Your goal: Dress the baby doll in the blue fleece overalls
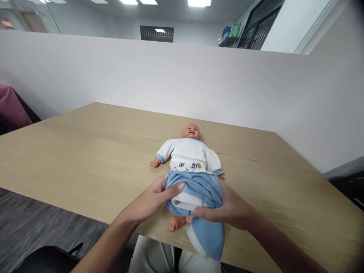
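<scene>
The left hand's thumb lies over the front of a bunched blue cloth, its other fingers mostly hidden at the cloth's side, and the right hand grips the opposite side likewise, thumb tip at the lower edge; so both are holding that one fabric, set well apart across it. The cloth is gathered around the hips and upper legs of one doll, with a white band showing in its folds (a small skin-toned patch shows there, and whether it is finger or doll I cannot tell). One blue-and-white flap trails from the cloth toward the near table edge. Two bare feet peep out below, one partly covered. The doll lies face up, its long axis running nearly straight away from the person, head toward the wall, feet toward the person's lap. Its one white top has two blue-cuffed sleeves spread outward, and two printed eyes sit just above the cloth. All of this rests on the wooden table, near its close edge. Farther out come a black chair, some pink fabric and, beyond the wall, one green packet, its markings too small to read.
</scene>
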